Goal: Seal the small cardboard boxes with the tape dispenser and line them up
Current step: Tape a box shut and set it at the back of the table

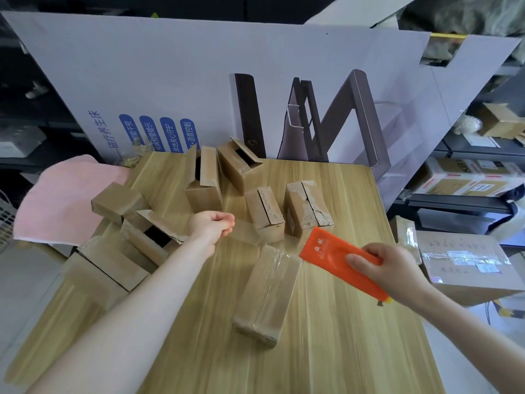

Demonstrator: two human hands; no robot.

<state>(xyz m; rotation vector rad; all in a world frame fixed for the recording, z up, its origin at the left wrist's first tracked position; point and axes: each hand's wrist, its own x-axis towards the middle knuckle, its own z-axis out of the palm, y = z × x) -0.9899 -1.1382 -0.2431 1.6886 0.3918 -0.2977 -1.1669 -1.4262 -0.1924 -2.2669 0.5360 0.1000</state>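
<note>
Tape dispenser (332, 251) gripped by right-hand fingers (363, 264), taped box (267, 294) just beside

On the wooden bench (341, 351), a small box wrapped in clear tape (267, 294) lies on its side nearest the camera. The right hand (395, 268) grips an orange tape dispenser (332, 251) just beside that box's far end. The left hand (211, 223) hovers over the middle of the bench, fingers curled inward. Behind it stand 2 flap-closed boxes (265, 214) and 2 open-flapped boxes (203, 180). A pink cloth (65, 200) lies at the left.
</note>
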